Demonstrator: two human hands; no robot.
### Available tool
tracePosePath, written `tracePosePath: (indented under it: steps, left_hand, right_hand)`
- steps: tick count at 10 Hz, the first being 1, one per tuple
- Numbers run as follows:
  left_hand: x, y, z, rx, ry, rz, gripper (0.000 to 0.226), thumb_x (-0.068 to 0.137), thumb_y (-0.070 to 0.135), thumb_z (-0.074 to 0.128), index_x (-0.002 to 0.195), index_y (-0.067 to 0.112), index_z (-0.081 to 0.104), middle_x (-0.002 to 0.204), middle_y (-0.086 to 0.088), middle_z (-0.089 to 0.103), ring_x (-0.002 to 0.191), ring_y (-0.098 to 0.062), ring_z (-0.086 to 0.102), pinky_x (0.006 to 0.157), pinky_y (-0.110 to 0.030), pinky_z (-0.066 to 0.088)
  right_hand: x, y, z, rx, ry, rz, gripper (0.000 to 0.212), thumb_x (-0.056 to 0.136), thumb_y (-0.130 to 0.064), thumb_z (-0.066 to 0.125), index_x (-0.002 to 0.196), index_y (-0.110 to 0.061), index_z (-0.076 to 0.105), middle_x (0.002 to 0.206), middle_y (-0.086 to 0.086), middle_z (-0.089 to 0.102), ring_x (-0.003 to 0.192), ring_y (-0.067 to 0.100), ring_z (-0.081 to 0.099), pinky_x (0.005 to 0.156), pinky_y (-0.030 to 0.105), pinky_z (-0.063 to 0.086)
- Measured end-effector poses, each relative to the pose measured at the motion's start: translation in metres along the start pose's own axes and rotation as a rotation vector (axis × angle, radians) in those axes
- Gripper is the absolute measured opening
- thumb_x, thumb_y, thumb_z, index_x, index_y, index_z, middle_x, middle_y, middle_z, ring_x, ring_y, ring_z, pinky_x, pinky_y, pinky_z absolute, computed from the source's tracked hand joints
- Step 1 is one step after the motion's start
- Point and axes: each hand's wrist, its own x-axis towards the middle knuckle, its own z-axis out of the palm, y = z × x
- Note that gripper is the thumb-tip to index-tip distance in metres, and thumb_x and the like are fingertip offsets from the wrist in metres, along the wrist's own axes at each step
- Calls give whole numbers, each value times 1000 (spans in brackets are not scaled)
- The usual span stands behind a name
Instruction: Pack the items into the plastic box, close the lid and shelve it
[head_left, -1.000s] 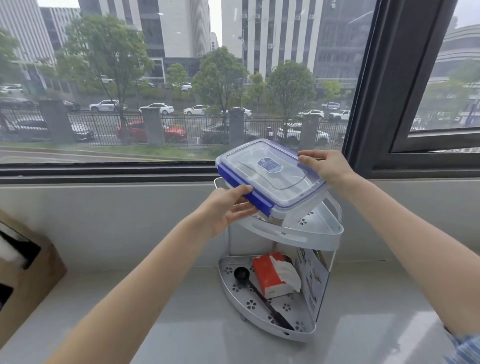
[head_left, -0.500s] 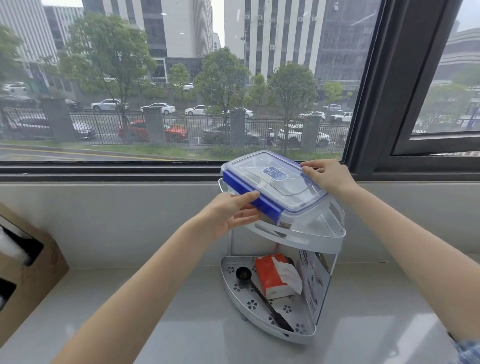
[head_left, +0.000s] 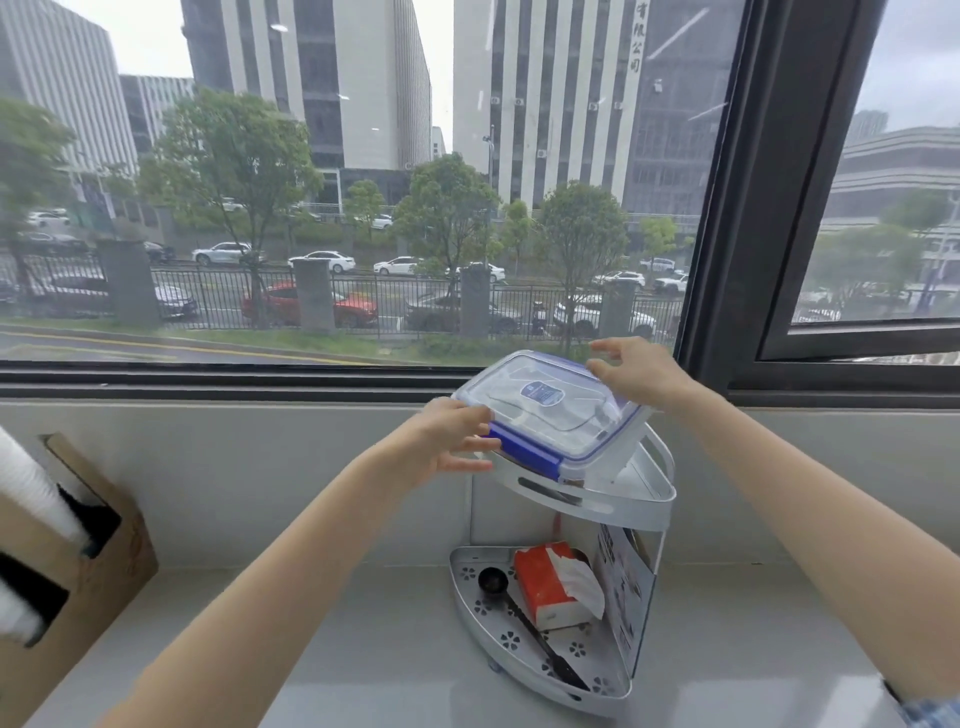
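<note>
Body in view: two bare forearms, the left hand (head_left: 451, 441) and the right hand (head_left: 640, 374), with no gloves, rings, watch or wrist straps visible on either. The only clothing showing is a sleeve cuff (head_left: 930, 712) on the right arm at about 4 o'clock in the frame, light blue fabric with a fine check or plaid pattern, dark edge along its upper border. The left arm is uncovered along all of its visible length.

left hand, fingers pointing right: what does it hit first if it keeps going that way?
Most likely the plastic box on the rack's top tier: the left hand fingertips sit at its blue latch, touching or nearly so. Depth there is unclear.
</note>
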Motion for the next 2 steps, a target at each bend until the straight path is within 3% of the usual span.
tracePosePath:
  steps: [1, 2]
  left_hand:
    - [-20, 24, -14, 126, 73, 97, 18, 88, 15, 46, 104, 10, 52, 112, -9, 56, 99, -18, 58, 80, -34, 51]
    - [-33, 38, -25, 207, 154, 188, 34, 88, 16, 46, 121, 9, 45, 122, -10, 53, 103, -18, 54, 86, -33, 47]
  right_hand:
    - [-11, -28, -17, -51, 48, -57, 44, 91, -30, 46, 133, -17, 43, 140, 8, 48, 130, 27, 41, 109, 41, 33]
    - [-17, -46, -27, -89, 84, -107, 46, 91, -30, 45, 135, -18, 40, 143, 7, 44, 131, 27, 39, 109, 45, 32]
